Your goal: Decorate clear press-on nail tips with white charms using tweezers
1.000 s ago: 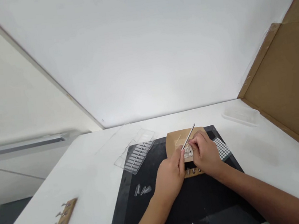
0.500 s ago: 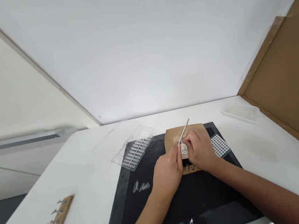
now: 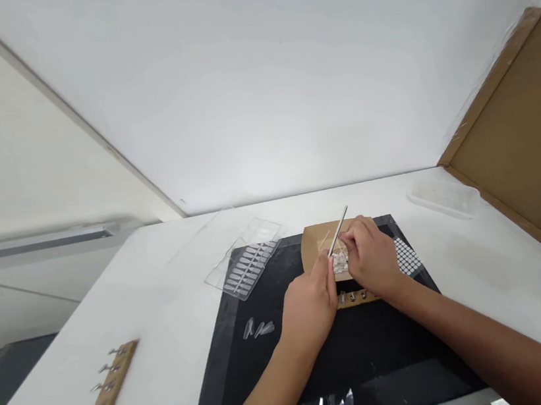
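Observation:
My left hand point(image 3: 313, 300) is closed around the lower end of a thin silver metal rod point(image 3: 338, 230), which slants up to the right. To its right, my right hand point(image 3: 372, 255) has thumb and fingers pinched together beside the rod; whatever they grip is too small to make out. Both hands are over a brown paper tray point(image 3: 309, 240) with small white pieces point(image 3: 341, 263) in it. Just in front of the tray lies a wooden strip point(image 3: 357, 298) with small metal stands on it, partly covered by my hands.
A clear case point(image 3: 249, 268) of nail tips lies left, with loose clear nail tips point(image 3: 258, 328) on the black mat point(image 3: 370, 355). Right are a white-dot sheet point(image 3: 407, 256) and a clear plastic tub point(image 3: 444, 198). Another strip with metal stands point(image 3: 107, 396) lies far left. Cardboard point(image 3: 516, 143) stands right.
My right hand has moved slightly away from my left, uncovering more of the white pieces. The rod stays in my left hand. The whole view has shifted a little.

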{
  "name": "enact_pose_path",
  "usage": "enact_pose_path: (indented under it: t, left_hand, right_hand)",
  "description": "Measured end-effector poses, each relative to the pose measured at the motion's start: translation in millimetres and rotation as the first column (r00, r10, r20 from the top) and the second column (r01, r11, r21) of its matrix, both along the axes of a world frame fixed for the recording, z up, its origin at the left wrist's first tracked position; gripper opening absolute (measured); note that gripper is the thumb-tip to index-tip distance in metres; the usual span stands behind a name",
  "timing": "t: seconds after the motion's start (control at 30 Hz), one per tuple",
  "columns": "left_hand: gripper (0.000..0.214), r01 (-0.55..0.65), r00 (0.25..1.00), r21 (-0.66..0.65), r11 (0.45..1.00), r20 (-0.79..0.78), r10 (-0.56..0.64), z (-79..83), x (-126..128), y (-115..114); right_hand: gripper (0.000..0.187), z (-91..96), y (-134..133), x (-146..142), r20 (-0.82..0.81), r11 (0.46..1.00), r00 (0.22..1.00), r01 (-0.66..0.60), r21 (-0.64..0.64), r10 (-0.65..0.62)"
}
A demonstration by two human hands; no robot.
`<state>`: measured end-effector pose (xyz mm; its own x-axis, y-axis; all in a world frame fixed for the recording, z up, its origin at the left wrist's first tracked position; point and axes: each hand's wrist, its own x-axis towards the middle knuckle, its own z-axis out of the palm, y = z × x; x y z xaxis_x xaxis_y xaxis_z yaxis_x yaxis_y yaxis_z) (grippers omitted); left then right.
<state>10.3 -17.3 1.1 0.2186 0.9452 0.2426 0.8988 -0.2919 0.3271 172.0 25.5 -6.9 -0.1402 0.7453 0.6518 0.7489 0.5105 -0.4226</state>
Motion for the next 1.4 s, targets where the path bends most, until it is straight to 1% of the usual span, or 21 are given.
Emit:
enact_pose_path:
  t: [0.07,0.13,0.17,0.3,0.4,0.43,0.53,0.63,0.67,0.77,0.8,0.9,1.03,1.07,1.17,1.27,1.3,1.4]
  left_hand:
    - [0.034,0.004,1.000,0.039,0.999,0.015,-0.005,-1.2,0.0,-0.4]
    - [0.033,0.015,1.000,0.066,0.998,0.026,-0.017,-1.6,-0.7,-0.5]
    - [0.033,0.021,0.999,0.078,0.997,0.031,-0.024,-1.5,-1.1,-0.5]
    - [0.033,0.031,0.997,0.106,0.994,0.061,-0.037,-1.1,-1.5,-0.4]
    - [0.033,0.038,0.995,0.118,0.992,0.082,-0.048,-1.6,-1.3,-0.5]
    - [0.032,0.041,0.995,0.124,0.991,0.089,-0.053,-1.8,-1.4,-0.5]
    - [0.031,0.034,0.993,0.139,0.990,0.110,-0.049,-1.8,-2.2,-0.4]
    - [0.031,0.028,0.992,0.128,0.991,0.122,-0.044,-1.3,-3.1,0.0]
    - [0.031,0.032,0.991,0.120,0.992,0.123,-0.047,-1.0,-3.1,0.2]
    - [0.031,0.032,0.992,0.105,0.994,0.116,-0.044,-0.4,-2.9,0.5]
    - [0.031,0.027,0.993,0.105,0.994,0.110,-0.039,-0.2,-2.9,0.4]
    - [0.030,0.028,0.996,0.114,0.993,0.085,-0.038,-0.1,-3.4,0.0]
    - [0.029,0.040,0.998,0.115,0.993,0.048,-0.046,-1.1,-4.1,-1.0]
    - [0.030,0.040,0.998,0.116,0.992,0.047,-0.046,-1.4,-4.2,-1.2]
    - [0.030,0.044,0.996,0.126,0.991,0.067,-0.053,-1.9,-4.7,-1.9]
    - [0.031,0.047,0.994,0.128,0.991,0.090,-0.059,-1.2,-5.4,-2.2]
    - [0.031,0.044,0.994,0.127,0.991,0.095,-0.056,-0.8,-5.6,-2.3]
    - [0.032,0.037,0.995,0.119,0.992,0.092,-0.048,0.1,-6.4,-1.9]
  right_hand:
    - [0.023,1.9,1.8,2.6,0.028,1.000,1.000,0.000,-0.008,0.001]
    - [0.024,3.1,2.2,3.7,0.072,0.998,0.995,-0.062,-0.029,0.064]
    - [0.025,3.5,2.0,3.7,0.077,0.997,0.994,-0.072,-0.029,0.075]
    - [0.024,4.4,0.6,2.5,0.011,1.000,1.000,-0.018,0.004,0.018]
    - [0.024,5.0,-0.6,1.9,0.044,0.995,0.994,-0.095,-0.026,0.096]
    - [0.024,5.2,-1.0,1.6,0.046,0.994,0.994,-0.103,-0.026,0.104]
    - [0.024,5.7,-1.5,0.6,0.015,0.997,0.997,-0.073,0.001,0.073]
    - [0.023,6.2,-1.7,-0.3,0.064,0.987,0.985,-0.160,-0.033,0.162]
    - [0.023,6.4,-1.7,-0.3,0.073,0.986,0.984,-0.163,-0.038,0.165]
    - [0.024,7.6,-1.2,0.5,0.053,0.997,0.996,-0.075,-0.014,0.076]
    - [0.024,8.0,-1.1,0.9,0.061,0.997,0.995,-0.075,-0.017,0.076]
    - [0.024,8.6,-0.6,1.9,0.114,0.988,0.982,-0.151,-0.036,0.154]
    - [0.024,7.5,1.4,2.7,0.075,0.999,0.997,-0.031,0.008,0.030]
    - [0.025,7.2,1.9,2.9,0.082,0.999,0.996,-0.034,0.003,0.034]
    - [0.025,6.8,2.8,3.3,0.111,0.993,0.987,-0.114,-0.027,0.116]
    - [0.024,7.4,3.3,3.4,0.048,0.998,0.997,-0.057,-0.008,0.058]
    - [0.024,7.6,3.3,3.2,0.040,0.998,0.998,-0.056,-0.009,0.056]
    - [0.025,8.2,2.5,2.1,0.077,0.988,0.985,-0.153,-0.036,0.155]
